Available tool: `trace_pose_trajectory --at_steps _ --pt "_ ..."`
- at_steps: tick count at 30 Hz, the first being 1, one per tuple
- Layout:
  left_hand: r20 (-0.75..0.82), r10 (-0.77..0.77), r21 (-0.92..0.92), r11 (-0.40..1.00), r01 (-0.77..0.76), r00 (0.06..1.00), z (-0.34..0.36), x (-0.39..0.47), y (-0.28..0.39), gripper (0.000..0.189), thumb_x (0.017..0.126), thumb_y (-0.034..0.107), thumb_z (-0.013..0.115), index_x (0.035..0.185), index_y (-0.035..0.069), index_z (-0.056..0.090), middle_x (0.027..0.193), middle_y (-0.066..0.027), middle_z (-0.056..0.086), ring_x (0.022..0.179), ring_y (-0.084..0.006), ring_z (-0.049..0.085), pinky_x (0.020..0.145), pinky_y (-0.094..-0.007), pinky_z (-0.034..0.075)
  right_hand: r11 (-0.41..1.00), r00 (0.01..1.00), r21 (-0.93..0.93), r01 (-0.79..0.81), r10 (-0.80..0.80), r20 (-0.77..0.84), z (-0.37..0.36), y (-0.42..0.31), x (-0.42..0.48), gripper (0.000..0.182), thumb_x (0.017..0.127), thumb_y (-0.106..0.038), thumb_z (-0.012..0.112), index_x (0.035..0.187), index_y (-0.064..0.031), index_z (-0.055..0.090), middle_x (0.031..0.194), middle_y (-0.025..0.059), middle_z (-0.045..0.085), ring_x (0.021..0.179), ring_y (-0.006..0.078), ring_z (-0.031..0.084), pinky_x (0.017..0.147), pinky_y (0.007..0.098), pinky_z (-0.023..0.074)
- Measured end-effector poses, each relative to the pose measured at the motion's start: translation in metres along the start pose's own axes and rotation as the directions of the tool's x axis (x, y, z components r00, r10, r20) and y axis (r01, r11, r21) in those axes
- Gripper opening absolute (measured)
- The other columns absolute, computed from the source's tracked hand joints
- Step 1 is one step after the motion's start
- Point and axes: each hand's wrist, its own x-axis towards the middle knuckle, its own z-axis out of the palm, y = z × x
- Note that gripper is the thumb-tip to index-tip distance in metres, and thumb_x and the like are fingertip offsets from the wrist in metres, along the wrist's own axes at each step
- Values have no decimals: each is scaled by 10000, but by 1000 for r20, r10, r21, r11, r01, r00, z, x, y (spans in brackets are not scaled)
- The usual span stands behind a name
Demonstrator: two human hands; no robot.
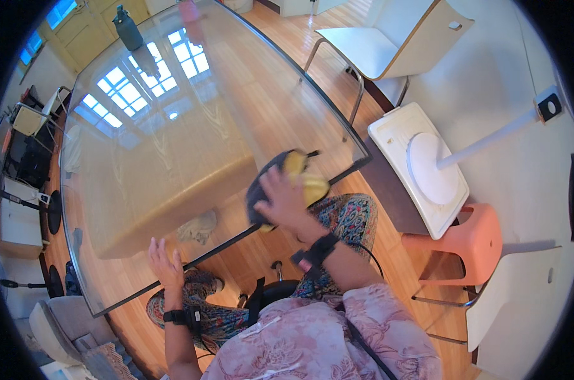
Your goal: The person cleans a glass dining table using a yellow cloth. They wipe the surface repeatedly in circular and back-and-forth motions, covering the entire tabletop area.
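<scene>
A black and yellow soft article [316,189], perhaps a small bag, lies at the near right edge of the glass tabletop [287,109]. My right hand [281,194] is spread palm down over it, blurred, and covers its middle. Whether the palm presses on it or hovers cannot be told. My left hand [165,266] is at the table's near edge further left, fingers apart with nothing in them. Under the glass, a crumpled pale cloth [197,227] shows between the two hands.
A dark green bottle [128,29] and a pink object [188,10] stand on the table's far side. To the right are a white chair [386,47], a white board [396,130] bearing a round-based stand [434,168], and an orange stool [481,242]. A grey armchair [73,323] sits lower left.
</scene>
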Motion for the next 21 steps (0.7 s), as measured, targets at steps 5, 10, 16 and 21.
trace_pose_trajectory --at_steps 5,10,16,21 --pt "-46 1 25 1000 0 999 2 -2 4 453 807 281 536 1179 32 469 1291 -193 386 1173 -374 356 972 -463 272 856 871 -167 -489 470 -143 -55 136 26 644 818 -498 446 1346 -149 323 1424 148 218 1278 386 234 985 614 133" --pt "-43 -7 89 996 11 999 -2 1 5 480 795 310 529 1187 42 459 1291 -187 388 1175 -372 352 969 -468 271 900 910 -151 -409 414 6 -50 71 71 603 836 -483 387 1348 -173 308 1444 120 172 1300 362 205 954 672 123" --pt "-41 -33 89 995 36 999 2 1 4 483 810 320 513 1200 43 443 1288 -185 390 1169 -380 355 965 -476 270 882 876 89 462 -470 112 50 -140 55 566 784 -479 487 1255 -169 440 1390 101 290 1284 323 251 965 623 161" --pt "-31 -45 105 993 48 998 -2 -4 -4 472 825 323 499 1196 36 443 1283 -196 390 1162 -383 359 967 -468 268 767 769 181 616 -635 73 43 -133 83 591 731 -503 531 1208 -157 486 1271 76 424 1195 260 374 965 538 229"
